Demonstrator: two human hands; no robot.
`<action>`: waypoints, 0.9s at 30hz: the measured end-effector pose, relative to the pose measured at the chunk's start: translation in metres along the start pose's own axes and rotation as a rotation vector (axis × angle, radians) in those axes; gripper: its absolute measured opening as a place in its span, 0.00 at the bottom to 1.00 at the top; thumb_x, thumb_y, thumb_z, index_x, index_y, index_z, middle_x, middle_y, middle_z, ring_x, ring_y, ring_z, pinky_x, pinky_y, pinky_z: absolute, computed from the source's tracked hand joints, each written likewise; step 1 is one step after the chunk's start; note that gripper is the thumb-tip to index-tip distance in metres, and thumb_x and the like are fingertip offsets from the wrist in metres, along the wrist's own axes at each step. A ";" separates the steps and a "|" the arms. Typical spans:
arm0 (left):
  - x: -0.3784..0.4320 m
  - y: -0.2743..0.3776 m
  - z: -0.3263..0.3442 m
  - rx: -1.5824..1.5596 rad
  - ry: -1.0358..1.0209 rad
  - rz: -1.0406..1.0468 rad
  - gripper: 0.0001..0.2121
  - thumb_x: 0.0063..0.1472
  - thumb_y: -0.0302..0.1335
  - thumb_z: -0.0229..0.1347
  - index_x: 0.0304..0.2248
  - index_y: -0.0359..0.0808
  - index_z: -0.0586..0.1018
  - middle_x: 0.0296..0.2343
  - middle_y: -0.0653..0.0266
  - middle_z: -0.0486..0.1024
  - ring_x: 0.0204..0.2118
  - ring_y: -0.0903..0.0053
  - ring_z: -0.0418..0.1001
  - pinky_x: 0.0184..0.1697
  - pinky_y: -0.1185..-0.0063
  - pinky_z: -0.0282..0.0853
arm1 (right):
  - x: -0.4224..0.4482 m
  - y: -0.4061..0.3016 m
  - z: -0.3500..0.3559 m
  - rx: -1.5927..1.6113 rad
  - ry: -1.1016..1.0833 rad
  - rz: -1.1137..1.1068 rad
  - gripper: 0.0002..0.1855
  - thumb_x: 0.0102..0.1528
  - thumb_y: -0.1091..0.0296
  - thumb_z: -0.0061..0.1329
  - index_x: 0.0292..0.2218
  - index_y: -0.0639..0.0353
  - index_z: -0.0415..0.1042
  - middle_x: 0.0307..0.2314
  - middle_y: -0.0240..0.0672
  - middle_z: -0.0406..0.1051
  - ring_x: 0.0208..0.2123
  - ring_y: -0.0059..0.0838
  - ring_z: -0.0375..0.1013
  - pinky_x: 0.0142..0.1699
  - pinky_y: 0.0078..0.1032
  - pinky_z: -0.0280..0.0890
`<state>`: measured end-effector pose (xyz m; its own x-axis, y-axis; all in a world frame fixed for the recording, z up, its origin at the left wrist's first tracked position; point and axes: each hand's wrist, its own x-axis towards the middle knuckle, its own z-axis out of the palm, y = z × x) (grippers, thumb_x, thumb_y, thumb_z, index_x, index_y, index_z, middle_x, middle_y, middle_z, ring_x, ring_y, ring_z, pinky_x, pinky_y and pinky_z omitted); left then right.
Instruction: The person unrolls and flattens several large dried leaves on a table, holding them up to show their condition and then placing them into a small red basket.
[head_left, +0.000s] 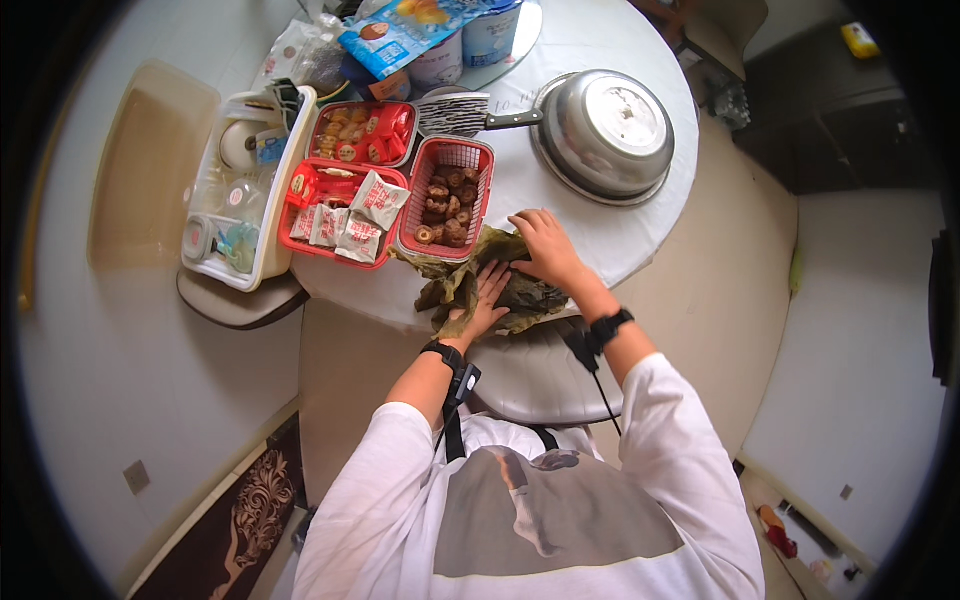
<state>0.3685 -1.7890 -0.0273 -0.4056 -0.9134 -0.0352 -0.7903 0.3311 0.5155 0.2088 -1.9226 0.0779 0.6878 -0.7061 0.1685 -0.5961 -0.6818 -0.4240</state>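
Large dried, wrinkled green-brown leaves (544, 298) lie at the near edge of the round table (630, 247). My left hand (484, 300) rests on them, fingers spread, with part of a leaf folded up beside the wrist. Over their right part is my right hand (545, 249), its thumb and fingers apart; whether it touches the leaves cannot be told. Just beyond stands a red-rimmed plastic basket (487, 180) of dried mushrooms (452, 202).
Red baskets of wrapped snacks (360, 214) stand left of the mushrooms. Farther back are a cleaver (457, 112) and an upturned metal basin (630, 135). A white bin (296, 172) sits on a chair at the left; a stool (540, 375) is below the table edge.
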 end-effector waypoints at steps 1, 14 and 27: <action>0.001 -0.002 0.003 -0.071 0.041 0.021 0.38 0.48 0.36 0.57 0.57 0.37 0.54 0.58 0.63 0.47 0.62 0.67 0.39 0.62 0.65 0.36 | 0.010 0.019 0.013 -0.080 -0.126 -0.070 0.32 0.32 0.57 0.61 0.40 0.59 0.70 0.37 0.41 0.66 0.43 0.40 0.64 0.50 0.35 0.59; -0.007 0.019 0.008 -0.022 0.066 -0.087 0.33 0.50 0.35 0.56 0.53 0.31 0.59 0.57 0.58 0.48 0.62 0.65 0.39 0.61 0.66 0.40 | 0.037 0.053 0.058 -0.412 -0.748 -0.171 0.35 0.27 0.47 0.62 0.37 0.58 0.69 0.35 0.38 0.66 0.42 0.38 0.63 0.46 0.32 0.58; 0.019 0.085 -0.096 0.368 0.245 -0.375 0.24 0.52 0.22 0.47 0.50 0.27 0.60 0.51 0.54 0.59 0.57 0.61 0.51 0.60 0.68 0.46 | -0.038 0.005 0.027 -0.403 -0.245 -0.238 0.05 0.46 0.69 0.42 0.28 0.56 0.63 0.25 0.33 0.65 0.32 0.32 0.65 0.39 0.28 0.57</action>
<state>0.3373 -1.8012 0.0985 0.0161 -0.9978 0.0642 -0.9850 -0.0048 0.1727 0.1909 -1.8939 0.0455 0.8715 -0.4903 -0.0150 -0.4905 -0.8713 -0.0151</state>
